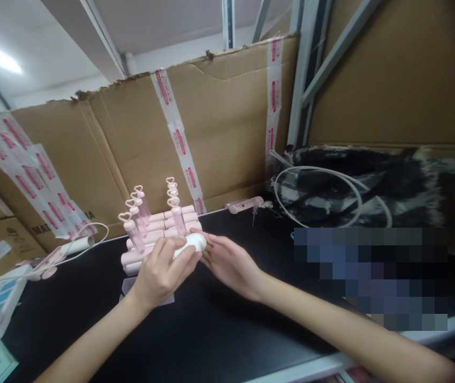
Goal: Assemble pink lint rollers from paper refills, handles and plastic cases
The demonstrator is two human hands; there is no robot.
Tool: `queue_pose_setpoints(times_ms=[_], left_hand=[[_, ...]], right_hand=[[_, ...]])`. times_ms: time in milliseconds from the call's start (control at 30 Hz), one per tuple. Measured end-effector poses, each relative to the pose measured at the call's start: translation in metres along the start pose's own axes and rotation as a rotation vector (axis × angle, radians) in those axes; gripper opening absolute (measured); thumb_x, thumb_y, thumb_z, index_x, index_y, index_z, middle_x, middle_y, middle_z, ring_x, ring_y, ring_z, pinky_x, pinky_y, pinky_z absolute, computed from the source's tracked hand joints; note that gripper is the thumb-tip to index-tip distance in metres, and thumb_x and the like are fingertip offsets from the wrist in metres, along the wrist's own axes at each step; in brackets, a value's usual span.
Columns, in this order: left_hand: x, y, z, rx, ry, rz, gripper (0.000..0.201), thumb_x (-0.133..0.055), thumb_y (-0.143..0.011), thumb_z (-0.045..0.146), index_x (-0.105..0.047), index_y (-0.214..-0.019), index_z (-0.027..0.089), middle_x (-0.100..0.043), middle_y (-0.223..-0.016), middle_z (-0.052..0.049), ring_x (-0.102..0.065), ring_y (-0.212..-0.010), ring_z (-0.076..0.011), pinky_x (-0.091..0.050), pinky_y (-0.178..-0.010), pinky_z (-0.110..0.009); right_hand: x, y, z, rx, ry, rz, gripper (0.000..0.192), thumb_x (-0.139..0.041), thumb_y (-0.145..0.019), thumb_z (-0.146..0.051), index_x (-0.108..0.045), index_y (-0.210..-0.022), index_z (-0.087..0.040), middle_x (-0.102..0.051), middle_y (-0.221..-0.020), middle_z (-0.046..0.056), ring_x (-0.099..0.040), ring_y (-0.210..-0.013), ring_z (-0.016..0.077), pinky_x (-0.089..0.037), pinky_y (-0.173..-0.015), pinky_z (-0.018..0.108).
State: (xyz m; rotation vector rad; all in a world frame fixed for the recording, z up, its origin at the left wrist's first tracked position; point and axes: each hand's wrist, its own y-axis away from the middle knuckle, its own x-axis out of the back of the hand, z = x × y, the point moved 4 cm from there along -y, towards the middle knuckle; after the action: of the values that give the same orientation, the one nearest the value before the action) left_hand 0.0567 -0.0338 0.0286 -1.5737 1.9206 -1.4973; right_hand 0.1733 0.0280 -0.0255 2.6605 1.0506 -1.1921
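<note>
Holding a small white rounded piece [192,243] between both hands, the person works over a black table [211,324], near the middle of the view. The left hand [162,271] is closed around the near end of the white piece, with fingers curled over it. The right hand [229,261] is more open; its fingertips touch the far right end of the same piece, so both hands meet on it.

Just behind the hands, touching or almost touching them, stands a stack of pink tubes [159,236] lying on their sides, and several clear sticks with pink heart tops [171,194] stand upright from it. I cannot tell whether the white piece already touches the stack.

As I judge it, the step in hand is the fitting or adjusting of the white piece beside the pink stack. The next move probably calls for a steady grip from the left hand and a fine push or turn from the right fingertips, without knocking the upright sticks.

On the far left lies a white cable [79,242], and on the far right a dark bag [355,186] with a looped white tube. A cardboard wall [219,127] stands behind.
</note>
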Motion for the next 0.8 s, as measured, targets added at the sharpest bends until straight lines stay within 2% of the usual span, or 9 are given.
queue_pose_setpoints(times_ms=[167, 267, 333, 400, 500, 633, 700, 800], left_hand=[[-0.003, 0.003, 0.008, -0.057, -0.001, -0.002, 0.021, -0.067, -0.075, 0.012, -0.057, -0.094, 0.011, -0.063, -0.081, -0.009, -0.061, -0.078, -0.0200, -0.053, -0.065, -0.030], [-0.006, 0.006, 0.013, -0.042, 0.018, -0.044, 0.030, -0.064, -0.075, 0.011, -0.053, -0.103, 0.012, -0.062, -0.081, -0.008, -0.059, -0.074, -0.0200, -0.052, -0.063, -0.031], [-0.008, 0.008, 0.016, 0.019, 0.135, -0.101, 0.043, -0.058, -0.075, 0.014, -0.044, -0.115, 0.011, -0.059, -0.086, -0.010, -0.056, -0.076, -0.0221, -0.053, -0.063, -0.035], [-0.009, 0.010, 0.018, 0.097, 0.348, -0.153, 0.057, -0.048, -0.073, 0.015, -0.030, -0.128, 0.011, -0.055, -0.097, -0.014, -0.055, -0.083, -0.0244, -0.053, -0.069, -0.041], [-0.010, 0.011, 0.023, 0.153, 0.612, -0.203, 0.070, -0.039, -0.069, 0.006, -0.017, -0.134, 0.020, -0.050, -0.107, -0.014, -0.053, -0.097, -0.0253, -0.049, -0.084, -0.050], [-0.006, 0.009, 0.032, 0.042, 0.648, -0.251, 0.079, -0.040, -0.067, -0.003, -0.013, -0.131, 0.033, -0.044, -0.122, -0.014, -0.048, -0.114, -0.0261, -0.044, -0.093, -0.052], [-0.004, 0.008, 0.033, 0.052, 0.736, -0.237, 0.082, -0.040, -0.067, -0.002, -0.005, -0.132, 0.033, -0.040, -0.128, -0.015, -0.045, -0.120, -0.0261, -0.043, -0.094, -0.051], [-0.006, 0.011, 0.025, 0.245, 0.898, -0.250, 0.076, -0.041, -0.072, 0.009, 0.001, -0.133, 0.025, -0.030, -0.136, -0.019, -0.035, -0.129, -0.0292, -0.038, -0.099, -0.054]], right_hand=[[0.002, 0.003, 0.007, 0.049, 0.145, -0.043, 0.035, -0.056, -0.082, -0.028, -0.055, -0.116, -0.024, -0.061, -0.115, 0.001, -0.047, -0.116, 0.0176, -0.024, -0.105, 0.034], [0.006, 0.006, 0.018, 0.073, 0.229, -0.052, 0.039, -0.062, -0.080, -0.035, -0.054, -0.117, -0.024, -0.058, -0.119, 0.003, -0.045, -0.119, 0.0189, -0.021, -0.106, 0.036], [0.011, 0.006, 0.024, 0.075, 0.249, -0.047, 0.045, -0.062, -0.079, -0.046, -0.054, -0.117, -0.023, -0.056, -0.121, 0.006, -0.044, -0.120, 0.0209, -0.022, -0.106, 0.038], [0.016, 0.007, 0.026, 0.071, 0.292, -0.021, 0.053, -0.061, -0.077, -0.055, -0.052, -0.119, -0.024, -0.052, -0.126, 0.007, -0.041, -0.122, 0.0220, -0.021, -0.107, 0.040], [0.019, 0.010, 0.022, 0.043, 0.432, 0.001, 0.067, -0.066, -0.071, -0.055, -0.046, -0.127, -0.024, -0.042, -0.136, 0.008, -0.034, -0.128, 0.0232, -0.019, -0.108, 0.040], [0.014, 0.015, 0.018, -0.039, 0.608, -0.016, 0.095, -0.080, -0.061, -0.037, -0.027, -0.139, -0.024, -0.037, -0.137, 0.010, -0.031, -0.130, 0.0250, -0.022, -0.107, 0.043], [0.012, 0.016, 0.021, -0.057, 0.610, -0.016, 0.088, -0.079, -0.062, -0.035, -0.032, -0.135, -0.024, -0.042, -0.131, 0.009, -0.033, -0.128, 0.0250, -0.025, -0.106, 0.043], [0.011, 0.015, 0.026, -0.046, 0.524, -0.027, 0.068, -0.070, -0.071, -0.042, -0.037, -0.128, -0.023, -0.051, -0.115, 0.007, -0.046, -0.116, 0.0242, -0.033, -0.099, 0.042]])
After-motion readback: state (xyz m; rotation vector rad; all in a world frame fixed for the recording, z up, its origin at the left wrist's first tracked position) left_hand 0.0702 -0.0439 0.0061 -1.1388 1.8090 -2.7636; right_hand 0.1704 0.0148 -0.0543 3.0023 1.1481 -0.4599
